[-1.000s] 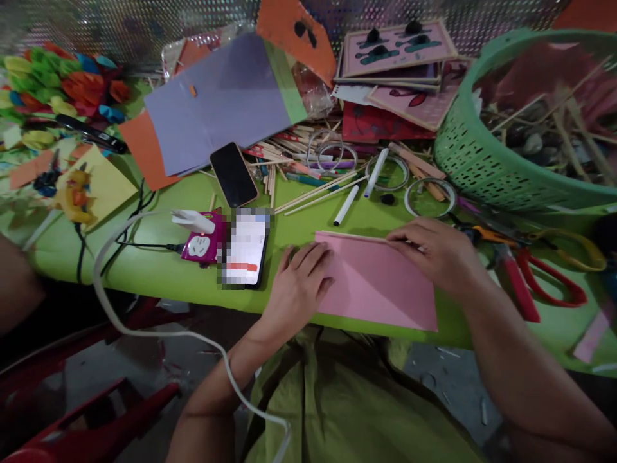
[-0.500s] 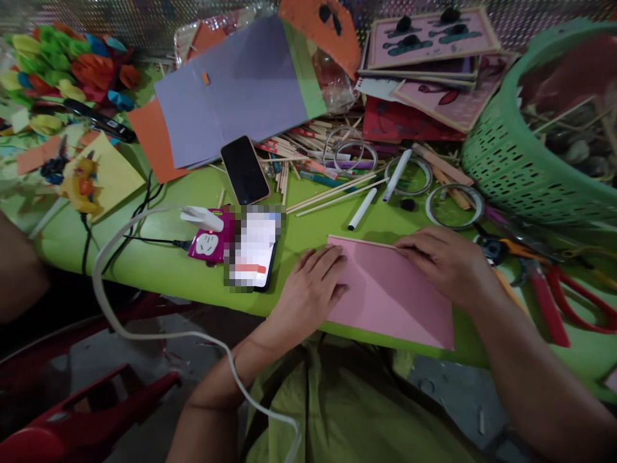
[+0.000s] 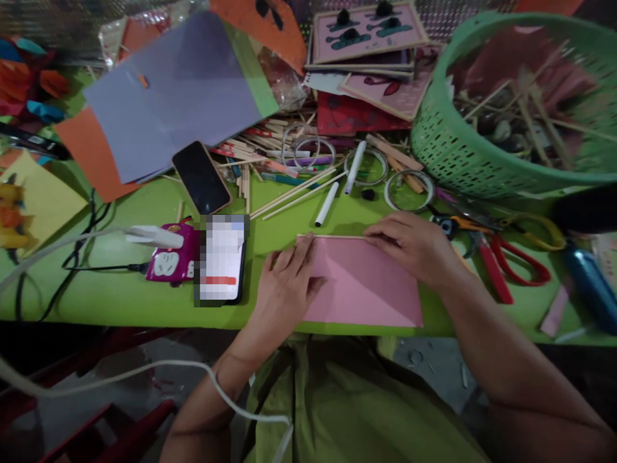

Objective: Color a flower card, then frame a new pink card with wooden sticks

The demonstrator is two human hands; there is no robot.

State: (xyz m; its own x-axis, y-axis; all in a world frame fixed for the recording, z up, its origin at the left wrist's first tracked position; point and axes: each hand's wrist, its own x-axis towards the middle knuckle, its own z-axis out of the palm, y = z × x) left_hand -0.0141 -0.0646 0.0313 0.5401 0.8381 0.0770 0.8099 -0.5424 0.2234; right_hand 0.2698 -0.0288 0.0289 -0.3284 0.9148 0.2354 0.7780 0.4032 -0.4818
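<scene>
Green tabletop (image 3: 272, 231) is supporting a pink card (image 3: 361, 289). The left hand (image 3: 284, 276) is resting spread over it; the right hand (image 3: 409, 244) is curling at its far edge, pinch unclear. One strip (image 3: 342, 237) is already lining that edge, the near edge showing none. Beyond, white markers (image 3: 326, 204) are lying.

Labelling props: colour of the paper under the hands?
Plain pink paper, clearest in the current head view.
</scene>
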